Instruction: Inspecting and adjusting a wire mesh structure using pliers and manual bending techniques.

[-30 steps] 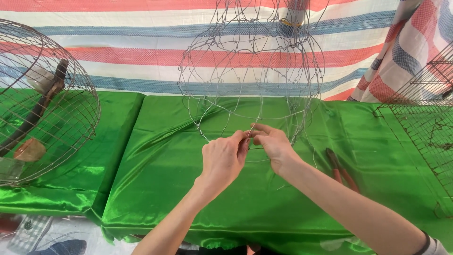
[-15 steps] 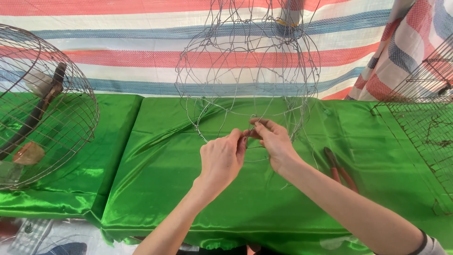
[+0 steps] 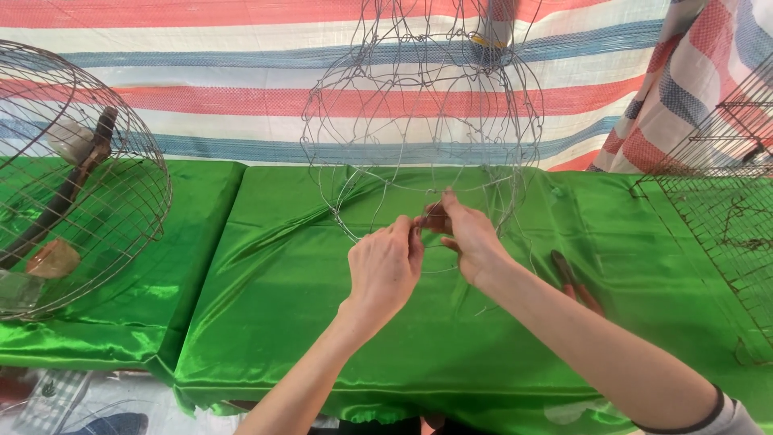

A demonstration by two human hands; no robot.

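Pinching thin wire of wire frame, left hand and right hand meet at its lower rim; each grip pressed together on strand. Frame stands on table, just behind hands. Likely light, springy, easily bent; best held at rim junctions. Looks silver-grey, open looped mesh, rounded. Red-handled pliers right of frame.

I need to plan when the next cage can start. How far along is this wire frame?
Done: the upper wire frame is already looped into a rounded mesh. In hand: the left hand and right hand pinch wire at its lower rim. Left: strands below hang loose. Pliers lie unused on the green cloth.
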